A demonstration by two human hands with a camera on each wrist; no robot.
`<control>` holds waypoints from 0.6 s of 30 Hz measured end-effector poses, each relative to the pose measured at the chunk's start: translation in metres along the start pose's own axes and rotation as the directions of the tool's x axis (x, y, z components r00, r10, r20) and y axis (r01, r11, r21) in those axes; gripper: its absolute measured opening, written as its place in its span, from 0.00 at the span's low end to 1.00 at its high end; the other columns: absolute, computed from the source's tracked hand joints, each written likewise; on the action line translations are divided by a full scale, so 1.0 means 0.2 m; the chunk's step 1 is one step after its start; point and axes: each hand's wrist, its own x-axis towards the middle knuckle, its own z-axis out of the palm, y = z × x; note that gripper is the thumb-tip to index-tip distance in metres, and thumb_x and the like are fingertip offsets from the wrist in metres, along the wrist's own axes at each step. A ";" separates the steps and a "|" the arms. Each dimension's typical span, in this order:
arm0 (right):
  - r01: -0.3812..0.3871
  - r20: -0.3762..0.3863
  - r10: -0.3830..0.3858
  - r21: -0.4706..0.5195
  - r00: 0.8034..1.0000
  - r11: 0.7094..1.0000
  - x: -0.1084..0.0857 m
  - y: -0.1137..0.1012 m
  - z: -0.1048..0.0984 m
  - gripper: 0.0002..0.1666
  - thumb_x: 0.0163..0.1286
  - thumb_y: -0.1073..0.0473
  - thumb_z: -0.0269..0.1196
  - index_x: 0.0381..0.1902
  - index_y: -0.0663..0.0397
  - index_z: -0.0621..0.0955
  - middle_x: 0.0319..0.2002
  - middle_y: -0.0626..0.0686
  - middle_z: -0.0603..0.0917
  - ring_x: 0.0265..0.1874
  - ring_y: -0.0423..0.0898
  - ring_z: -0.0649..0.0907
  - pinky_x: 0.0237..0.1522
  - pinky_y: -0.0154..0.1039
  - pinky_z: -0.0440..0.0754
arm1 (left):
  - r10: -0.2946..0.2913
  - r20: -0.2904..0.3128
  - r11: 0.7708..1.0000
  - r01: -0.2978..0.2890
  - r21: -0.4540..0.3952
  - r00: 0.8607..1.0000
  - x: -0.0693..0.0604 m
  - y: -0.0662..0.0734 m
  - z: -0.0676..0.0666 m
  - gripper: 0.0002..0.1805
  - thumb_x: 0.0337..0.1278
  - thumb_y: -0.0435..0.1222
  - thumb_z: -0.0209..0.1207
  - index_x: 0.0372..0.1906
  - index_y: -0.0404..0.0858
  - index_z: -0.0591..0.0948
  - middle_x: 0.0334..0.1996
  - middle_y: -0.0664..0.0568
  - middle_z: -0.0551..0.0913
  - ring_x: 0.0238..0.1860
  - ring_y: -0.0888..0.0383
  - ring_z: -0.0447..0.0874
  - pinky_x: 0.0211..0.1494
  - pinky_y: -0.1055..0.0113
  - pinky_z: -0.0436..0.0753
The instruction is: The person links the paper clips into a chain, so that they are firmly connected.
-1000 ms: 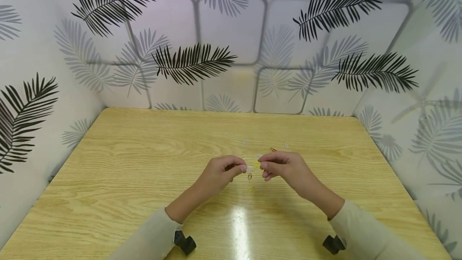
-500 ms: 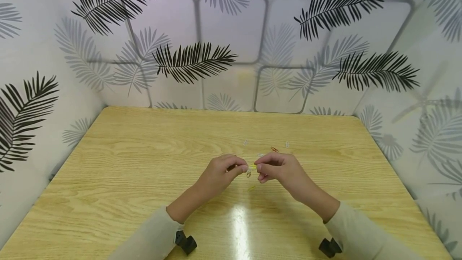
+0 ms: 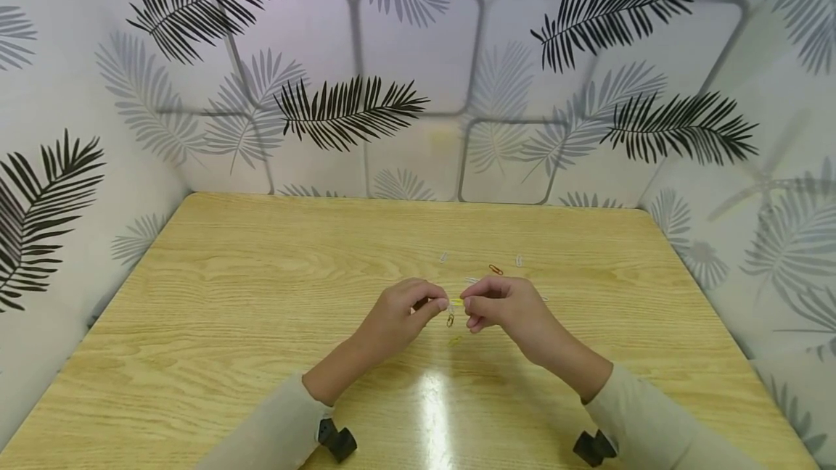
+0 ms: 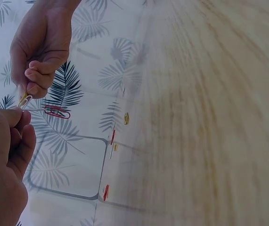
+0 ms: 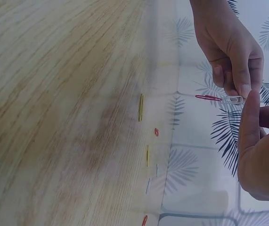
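Observation:
My left hand [image 3: 408, 312] pinches a white paper clip [image 5: 236, 100] between thumb and forefinger. A red paper clip [image 5: 208, 98] dangles from the white loops below that hand, as the left wrist view also shows. Close by on the right, my right hand [image 3: 508, 304] pinches a yellow paper clip [image 3: 456, 302]. In the left wrist view the yellow clip [image 4: 22, 98] meets or overlaps the white loop [image 4: 26, 100]. Whether they are linked I cannot tell. Fingertips hide part of both clips.
Loose paper clips lie on the wooden table [image 3: 261, 274]: a red clip [image 3: 496, 269], white clips [image 3: 519, 261] at the back, and a yellow clip [image 3: 456, 340] nearer me. A leaf-patterned wall covering [image 3: 418, 158] stands behind the table's far edge.
My right hand has moved left with the yellow clip, bringing it against the white clip at my left fingertips. The left hand has stayed nearly still.

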 end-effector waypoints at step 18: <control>0.041 -0.069 -0.043 -0.023 0.997 0.999 0.00 0.01 0.02 0.12 0.70 0.63 0.63 0.45 0.69 0.82 0.36 0.55 0.84 0.32 0.47 0.86 0.41 0.42 0.87 | -0.044 0.005 0.999 0.044 -0.010 0.999 -0.01 0.00 0.00 0.05 0.71 0.34 0.59 0.44 0.37 0.84 0.34 0.54 0.81 0.34 0.64 0.77 0.38 0.72 0.80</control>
